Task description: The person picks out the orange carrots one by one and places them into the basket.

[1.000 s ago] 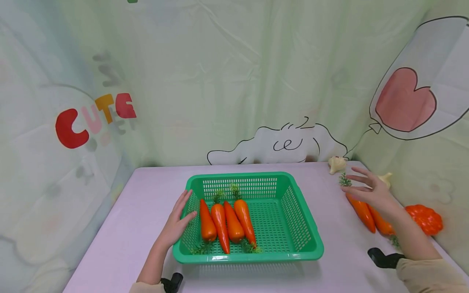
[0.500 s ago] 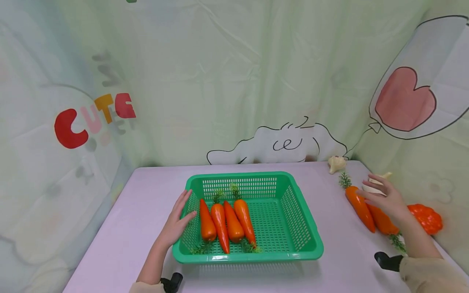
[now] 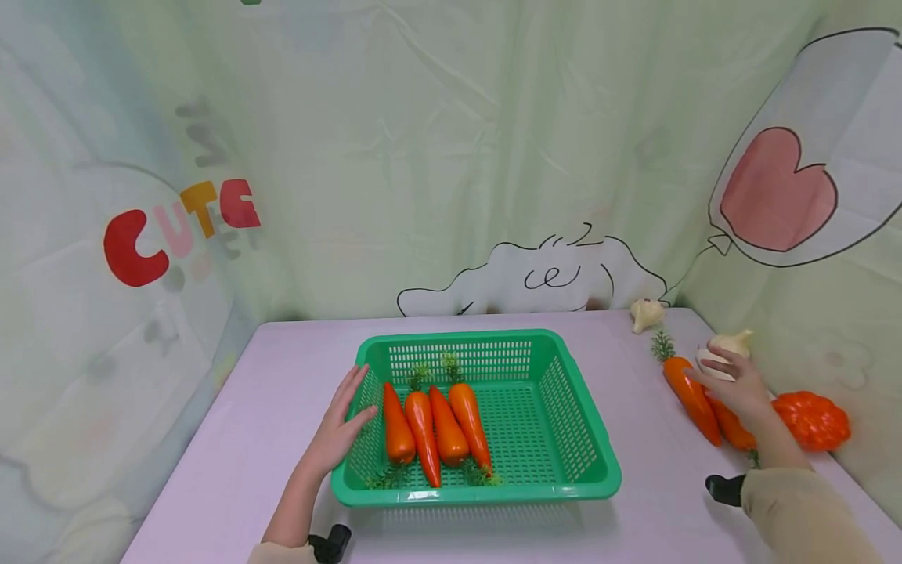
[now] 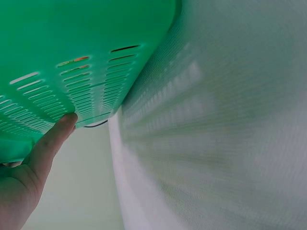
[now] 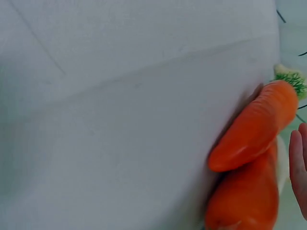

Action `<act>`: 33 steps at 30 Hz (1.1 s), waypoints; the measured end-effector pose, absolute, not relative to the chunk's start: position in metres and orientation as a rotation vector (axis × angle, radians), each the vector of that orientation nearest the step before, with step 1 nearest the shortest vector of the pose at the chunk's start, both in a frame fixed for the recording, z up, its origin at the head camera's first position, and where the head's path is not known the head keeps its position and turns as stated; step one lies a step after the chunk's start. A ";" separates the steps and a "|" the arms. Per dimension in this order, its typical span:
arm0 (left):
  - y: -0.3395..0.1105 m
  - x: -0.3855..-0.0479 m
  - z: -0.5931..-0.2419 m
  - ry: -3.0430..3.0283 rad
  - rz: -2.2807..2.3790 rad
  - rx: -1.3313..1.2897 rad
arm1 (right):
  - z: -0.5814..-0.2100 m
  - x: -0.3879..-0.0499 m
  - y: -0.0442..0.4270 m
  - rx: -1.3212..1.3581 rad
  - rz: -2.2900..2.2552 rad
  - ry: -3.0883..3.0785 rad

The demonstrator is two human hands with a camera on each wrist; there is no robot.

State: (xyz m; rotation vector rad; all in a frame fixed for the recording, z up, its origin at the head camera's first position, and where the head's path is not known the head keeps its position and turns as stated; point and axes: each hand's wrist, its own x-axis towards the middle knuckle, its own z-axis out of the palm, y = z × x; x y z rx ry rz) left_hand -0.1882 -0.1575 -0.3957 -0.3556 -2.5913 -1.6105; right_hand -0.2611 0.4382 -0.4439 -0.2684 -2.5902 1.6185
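Observation:
My left hand (image 3: 338,435) rests against the left side of the green basket (image 3: 613,470), fingers extended. In the left wrist view its thumb (image 4: 53,139) touches the slotted outer wall. Several orange carrots (image 3: 423,431) with leafy tops lie side by side in the basket's left half. At the table's right, my right hand (image 3: 740,392) hovers with loosely bent fingers by a white bulb (image 3: 710,362), partly hiding it. Two more carrots lie beside and below this hand, the nearer one (image 3: 690,399) fully visible, the other (image 3: 733,427) partly covered. Nothing shows in its grasp.
A garlic bulb (image 3: 647,314) sits at the far right corner of the table (image 3: 296,376). A ribbed orange-red vegetable (image 3: 813,421) stands at the right edge, against the curtain (image 3: 451,157). Curtains rise directly behind the table.
My right hand has moved from above the front carrot's leafy top toward the right and nearer me, beside the white bulb. My left hand and the basket stay in place.

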 end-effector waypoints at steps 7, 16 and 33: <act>-0.158 -0.189 -0.396 -2.597 -1.612 -0.350 | -0.434 -0.257 0.420 -0.336 1.494 -2.699; -0.158 -0.189 -0.396 -2.594 -1.607 -0.349 | -0.429 -0.259 0.413 -0.386 1.427 -2.790; -0.169 -0.211 -0.433 -2.566 -1.587 -0.376 | -0.438 -0.269 0.406 -0.276 1.186 -3.046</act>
